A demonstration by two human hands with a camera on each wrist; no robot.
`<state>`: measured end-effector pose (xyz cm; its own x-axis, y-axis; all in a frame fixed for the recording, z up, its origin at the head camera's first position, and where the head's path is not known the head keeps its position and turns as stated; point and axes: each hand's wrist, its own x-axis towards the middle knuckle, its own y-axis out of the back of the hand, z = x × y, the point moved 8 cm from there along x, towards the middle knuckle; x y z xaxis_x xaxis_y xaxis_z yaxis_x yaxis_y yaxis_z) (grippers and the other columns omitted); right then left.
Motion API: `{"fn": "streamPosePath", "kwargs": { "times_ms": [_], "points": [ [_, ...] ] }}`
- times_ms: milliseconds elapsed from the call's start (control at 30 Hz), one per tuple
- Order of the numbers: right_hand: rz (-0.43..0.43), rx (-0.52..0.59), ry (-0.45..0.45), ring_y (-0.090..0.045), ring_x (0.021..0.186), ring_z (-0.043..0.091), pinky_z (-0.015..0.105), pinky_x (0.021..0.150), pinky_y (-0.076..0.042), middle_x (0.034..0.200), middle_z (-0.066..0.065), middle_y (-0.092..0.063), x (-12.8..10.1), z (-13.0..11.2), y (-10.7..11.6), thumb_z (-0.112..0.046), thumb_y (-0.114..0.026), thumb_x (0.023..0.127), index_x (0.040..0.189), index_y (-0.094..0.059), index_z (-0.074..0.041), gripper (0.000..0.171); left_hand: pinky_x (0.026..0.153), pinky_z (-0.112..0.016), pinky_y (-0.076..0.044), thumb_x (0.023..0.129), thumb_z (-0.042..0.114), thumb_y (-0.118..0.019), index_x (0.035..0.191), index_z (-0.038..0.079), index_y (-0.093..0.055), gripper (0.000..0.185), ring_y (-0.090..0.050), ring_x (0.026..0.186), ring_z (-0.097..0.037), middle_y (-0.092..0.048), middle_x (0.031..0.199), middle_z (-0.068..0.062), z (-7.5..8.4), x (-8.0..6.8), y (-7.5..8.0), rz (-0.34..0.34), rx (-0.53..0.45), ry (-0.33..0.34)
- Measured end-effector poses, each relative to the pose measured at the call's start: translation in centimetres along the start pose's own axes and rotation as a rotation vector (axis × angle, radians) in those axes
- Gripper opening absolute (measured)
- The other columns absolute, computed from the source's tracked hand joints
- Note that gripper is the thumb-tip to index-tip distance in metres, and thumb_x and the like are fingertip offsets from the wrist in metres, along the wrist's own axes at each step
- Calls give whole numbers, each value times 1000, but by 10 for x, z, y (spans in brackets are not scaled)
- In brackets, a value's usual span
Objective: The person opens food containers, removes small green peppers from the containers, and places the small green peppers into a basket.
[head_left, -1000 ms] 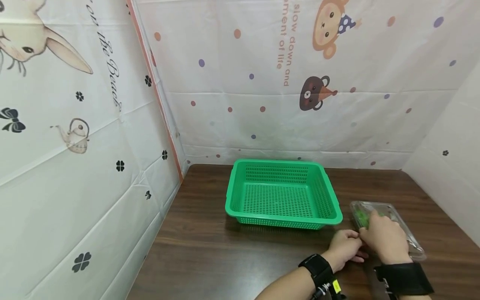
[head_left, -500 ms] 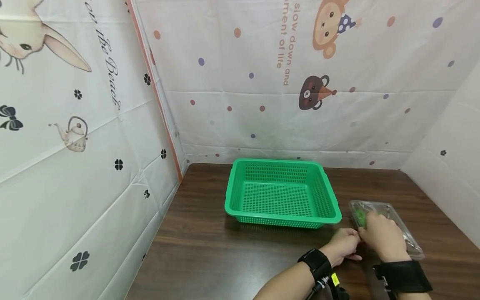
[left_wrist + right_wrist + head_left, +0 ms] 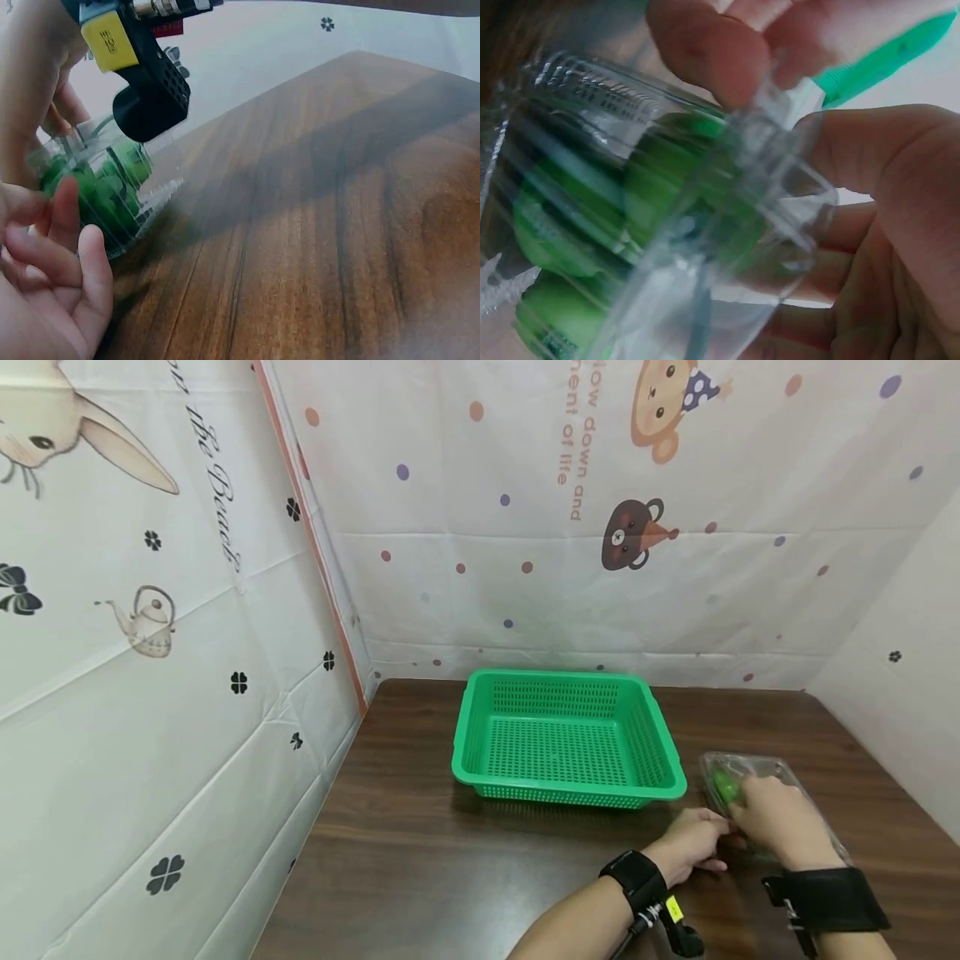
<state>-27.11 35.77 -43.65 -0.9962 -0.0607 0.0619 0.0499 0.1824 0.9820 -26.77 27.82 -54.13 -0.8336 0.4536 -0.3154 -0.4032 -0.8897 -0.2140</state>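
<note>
A clear plastic box point(image 3: 780, 768) with several round green fruits or vegetables point(image 3: 570, 210) inside lies at the right of the table; their exact kind is unclear. My left hand point(image 3: 693, 843) pinches the box's near left edge with thumb and finger, seen at the top of the right wrist view. In that view my right hand point(image 3: 900, 202) grips the same clear rim, thumb on one side and fingers behind the plastic. From the left wrist, the green pieces point(image 3: 112, 187) show through the wall, and my left hand's other fingers point(image 3: 94, 262) are loosely bent beside it.
An empty green plastic basket point(image 3: 570, 793) with slotted walls stands left of the box. Both are on a dark wooden table point(image 3: 450, 877). Printed white sheets point(image 3: 480, 593) hang behind and along the sides. Each wrist wears a black strap point(image 3: 828, 897).
My right hand has shifted slightly right at the box's edge, and more green shows beside its fingers. My left hand stays close to it. The head view has tilted a little. The basket has not moved.
</note>
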Motion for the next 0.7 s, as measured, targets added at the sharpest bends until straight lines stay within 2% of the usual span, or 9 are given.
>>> {"fn": "streamPosePath", "kwargs": {
  "times_ms": [133,167,267,400,533,700],
  "points": [
    [16,5,9,-39,51,17,33,49,-32,57,0,-41,-1,0,2,-4,-60,85,62,-44,-11,29,53,-31,-54,101,19,-56,88,16,-74,22,-56,62,-12,-72,78,2,5,2,-1,27,65,-37],
    [25,1,12,-40,51,17,34,49,-33,58,1,-43,-2,0,3,-4,-60,85,63,-45,-10,28,56,-35,-56,101,20,-57,88,15,-74,22,-60,68,-14,-71,79,2,6,3,-1,37,80,-50],
    [40,-7,1,-42,53,19,36,50,-34,60,4,-47,-4,2,6,-3,-59,85,66,-48,-7,22,59,-41,-59,99,19,-61,87,15,-73,17,-63,71,-17,-69,80,4,7,6,-2,74,73,-63],
    [35,9,2,-44,53,20,37,50,-36,61,5,-48,-4,3,5,-1,-58,85,69,-50,-5,18,53,-36,-57,94,17,-65,82,17,-68,13,-62,68,-15,-68,78,3,9,7,0,147,50,-89],
    [32,2,5,-42,53,19,35,51,-33,60,3,-45,-2,5,7,-4,-62,83,66,-49,-8,22,48,-30,-50,94,16,-67,82,19,-62,13,-57,60,-15,-64,75,4,10,7,0,193,69,-115],
    [12,-42,5,-43,54,21,37,52,-34,61,3,-47,9,3,16,-8,-71,78,70,-52,-7,20,47,-26,-40,96,10,-63,85,20,-54,16,-51,56,-12,-64,73,5,14,10,-2,144,79,-164]
  ]
}}
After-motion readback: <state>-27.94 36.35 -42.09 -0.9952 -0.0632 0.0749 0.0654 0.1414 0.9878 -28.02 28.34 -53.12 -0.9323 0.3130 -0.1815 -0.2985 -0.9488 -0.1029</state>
